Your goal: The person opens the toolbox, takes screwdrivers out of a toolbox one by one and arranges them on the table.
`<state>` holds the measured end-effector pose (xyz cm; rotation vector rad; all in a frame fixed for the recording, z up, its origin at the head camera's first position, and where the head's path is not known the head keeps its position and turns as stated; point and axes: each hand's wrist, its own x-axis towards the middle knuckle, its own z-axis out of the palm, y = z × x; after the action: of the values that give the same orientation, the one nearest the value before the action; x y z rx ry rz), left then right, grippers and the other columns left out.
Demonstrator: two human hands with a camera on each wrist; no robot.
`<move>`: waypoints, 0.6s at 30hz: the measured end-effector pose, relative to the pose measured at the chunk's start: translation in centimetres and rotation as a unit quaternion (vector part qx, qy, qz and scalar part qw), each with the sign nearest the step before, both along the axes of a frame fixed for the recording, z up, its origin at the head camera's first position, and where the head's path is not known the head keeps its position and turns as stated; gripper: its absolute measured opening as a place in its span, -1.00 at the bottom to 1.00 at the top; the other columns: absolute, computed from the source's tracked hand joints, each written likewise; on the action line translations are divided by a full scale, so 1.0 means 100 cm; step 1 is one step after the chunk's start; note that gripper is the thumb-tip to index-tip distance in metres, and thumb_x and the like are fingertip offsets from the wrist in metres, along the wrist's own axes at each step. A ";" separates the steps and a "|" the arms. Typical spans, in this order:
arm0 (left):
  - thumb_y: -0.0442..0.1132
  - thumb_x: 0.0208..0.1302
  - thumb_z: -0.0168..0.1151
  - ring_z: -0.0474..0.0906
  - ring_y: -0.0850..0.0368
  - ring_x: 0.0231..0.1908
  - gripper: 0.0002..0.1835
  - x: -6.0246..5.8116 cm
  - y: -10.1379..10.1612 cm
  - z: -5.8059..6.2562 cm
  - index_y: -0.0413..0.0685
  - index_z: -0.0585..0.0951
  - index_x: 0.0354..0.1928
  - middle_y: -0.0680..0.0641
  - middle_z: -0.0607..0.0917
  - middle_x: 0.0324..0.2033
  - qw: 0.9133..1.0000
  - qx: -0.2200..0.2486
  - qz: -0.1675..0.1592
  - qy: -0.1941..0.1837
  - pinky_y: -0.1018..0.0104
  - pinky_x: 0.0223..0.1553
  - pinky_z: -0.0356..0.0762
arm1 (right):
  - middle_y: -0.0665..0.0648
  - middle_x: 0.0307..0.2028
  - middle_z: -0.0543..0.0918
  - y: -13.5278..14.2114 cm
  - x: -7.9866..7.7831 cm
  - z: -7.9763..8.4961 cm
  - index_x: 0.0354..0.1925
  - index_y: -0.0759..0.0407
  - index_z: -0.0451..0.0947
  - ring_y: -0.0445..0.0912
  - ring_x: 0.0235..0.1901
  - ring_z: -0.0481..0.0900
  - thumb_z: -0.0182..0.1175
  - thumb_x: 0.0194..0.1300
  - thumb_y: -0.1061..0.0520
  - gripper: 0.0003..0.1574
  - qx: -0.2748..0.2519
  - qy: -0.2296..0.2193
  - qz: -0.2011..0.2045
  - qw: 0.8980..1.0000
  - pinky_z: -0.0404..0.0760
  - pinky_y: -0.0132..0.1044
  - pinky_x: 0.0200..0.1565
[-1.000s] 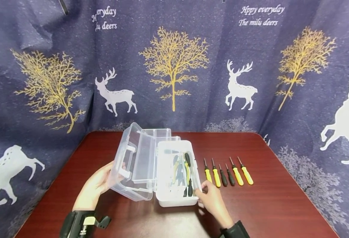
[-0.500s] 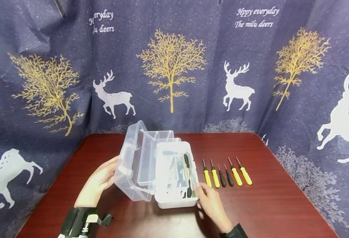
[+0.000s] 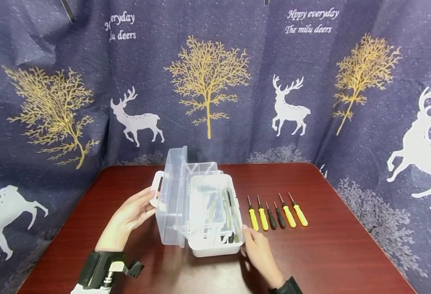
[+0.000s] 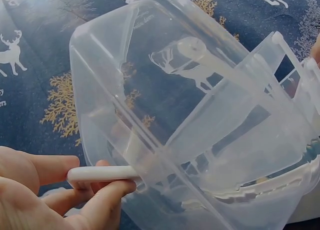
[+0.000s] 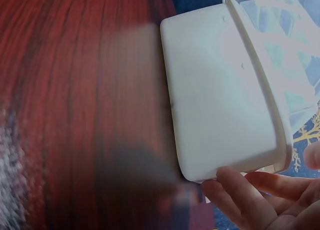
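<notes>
A white toolbox [image 3: 217,251] sits on the table with its translucent lid [image 3: 171,204] raised nearly upright on the left. My left hand [image 3: 134,210] grips the lid's white handle [image 4: 102,174], thumb below and fingers around it in the left wrist view. Translucent trays [image 3: 202,168] are partly folded above the box, and hand tools [image 3: 228,212] show inside, partly veiled by the plastic. At the front right corner, my right hand [image 3: 260,249] rests its fingertips against the box's side; the right wrist view shows those fingers along the white wall [image 5: 220,94].
Several screwdrivers with yellow [image 3: 264,219] or black handles [image 3: 272,219] lie in a row right of the box, tips pointing away. The reddish-brown table [image 3: 333,245] ends at a dark blue curtain [image 3: 237,134] printed with deer and trees.
The lid has swung right and upward toward the box, my left hand moving along with it. The trays have shifted inward over the tools. My right hand stays at the box's side.
</notes>
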<state>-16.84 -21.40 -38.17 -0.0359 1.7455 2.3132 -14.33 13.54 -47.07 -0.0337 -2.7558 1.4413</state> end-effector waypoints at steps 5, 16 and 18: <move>-0.20 0.46 -0.05 0.61 0.38 -0.26 -0.81 -0.001 0.004 0.003 0.28 0.55 -0.20 0.23 0.64 -0.33 1.000 0.028 0.004 -0.004 0.50 -0.14 0.59 | 0.10 -0.35 0.72 0.001 0.000 0.000 -0.24 0.15 0.68 -0.20 -0.36 0.57 -0.14 0.48 -0.16 -0.43 -0.016 -0.010 0.000 1.000 0.48 -0.32 -0.25; -0.23 0.44 -0.03 0.66 0.38 -0.17 -0.46 -0.002 0.019 0.012 -0.10 0.14 0.40 0.21 0.71 -0.26 0.997 0.074 -0.007 -0.011 0.49 -0.10 0.60 | 0.13 -0.35 0.74 0.001 0.002 -0.001 -0.19 0.23 0.67 -0.15 -0.35 0.64 -0.22 0.48 -0.24 -0.29 -0.028 -0.027 0.003 0.999 0.53 -0.31 -0.32; -0.24 0.45 -0.05 0.67 0.39 -0.17 -0.29 -0.004 0.022 0.014 -0.23 -0.11 0.48 0.21 0.72 -0.25 0.997 0.078 -0.012 -0.009 0.50 -0.11 0.60 | 0.14 -0.25 0.75 0.002 0.002 -0.002 -0.18 0.21 0.68 -0.12 -0.24 0.67 -0.21 0.49 -0.23 -0.31 -0.020 -0.019 -0.002 1.000 0.57 -0.26 -0.24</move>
<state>-17.20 -19.22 -36.76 -0.0072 1.5421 2.4162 -14.14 13.73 -47.24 -0.0664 -2.7550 1.5090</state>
